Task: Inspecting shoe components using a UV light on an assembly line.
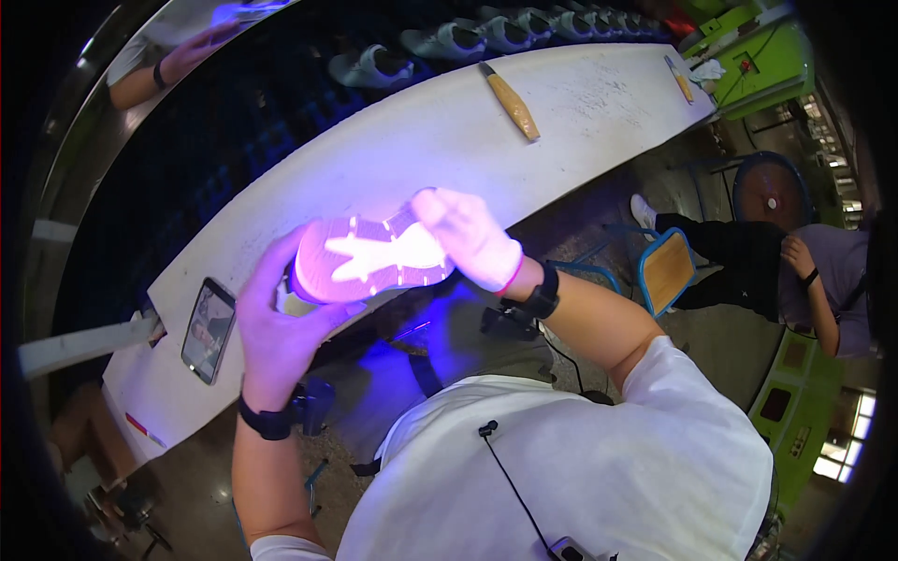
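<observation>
A shoe (374, 254) is held with its sole facing up, lit strongly by violet light; a pale bow-shaped patch glows in the sole's middle. My left hand (271, 323) wraps round the shoe's left end, thumb along the near edge. On the right end lies my right hand (475, 241), in a pale glove with a red cuff. Its fingers are bent over the sole and slightly blurred, and the part of the shoe beneath them is hidden. A phone (209, 329) rests on the white table (393, 140), left of my left hand.
Two wooden-handled tools (513, 105) (680, 79) and a red pen-like item (145, 428) lie on the table. Beyond its far edge stands a row of shoes (449, 41). Other people are at the right (828, 280) and upper left (187, 58). A stool (665, 272) stands right.
</observation>
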A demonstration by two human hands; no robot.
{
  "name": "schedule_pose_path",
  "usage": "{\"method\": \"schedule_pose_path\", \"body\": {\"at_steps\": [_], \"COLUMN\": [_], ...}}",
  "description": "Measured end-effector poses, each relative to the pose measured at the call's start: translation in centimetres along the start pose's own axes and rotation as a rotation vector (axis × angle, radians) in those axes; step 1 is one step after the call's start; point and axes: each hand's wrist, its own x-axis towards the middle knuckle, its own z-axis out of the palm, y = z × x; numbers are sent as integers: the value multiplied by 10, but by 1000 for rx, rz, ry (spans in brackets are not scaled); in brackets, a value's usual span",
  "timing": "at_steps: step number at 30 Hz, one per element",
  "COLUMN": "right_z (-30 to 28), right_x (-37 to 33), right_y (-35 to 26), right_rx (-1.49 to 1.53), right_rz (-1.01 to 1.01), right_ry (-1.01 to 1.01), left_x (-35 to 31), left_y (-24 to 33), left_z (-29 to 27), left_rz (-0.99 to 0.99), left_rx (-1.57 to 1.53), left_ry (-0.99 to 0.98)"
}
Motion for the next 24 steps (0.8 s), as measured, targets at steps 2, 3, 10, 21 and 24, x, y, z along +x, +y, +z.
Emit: {"method": "schedule_pose_path", "body": {"at_steps": [2,3,10,21,24], "right_z": [26,34,73,94,85], "right_x": [7,10,25,67,76], "right_y": [-14,-26,-48,-61,-54], "right_rx": [-93,-81,158,403,394], "right_rz": [-467,-477,-352,-66,-62], "right_ry": [-84,-119,-184,-562,-521], "left_x": [6,4,13,14,34], "left_y": [32,29,35,10,29], "left_z": [-15,-15,-23,-29,-23], "left_rz": [62,55,-38,-72,-150], "left_rx": [174,189,567,488,611], "left_ry": [-74,-40,-187,-12,-122]}}
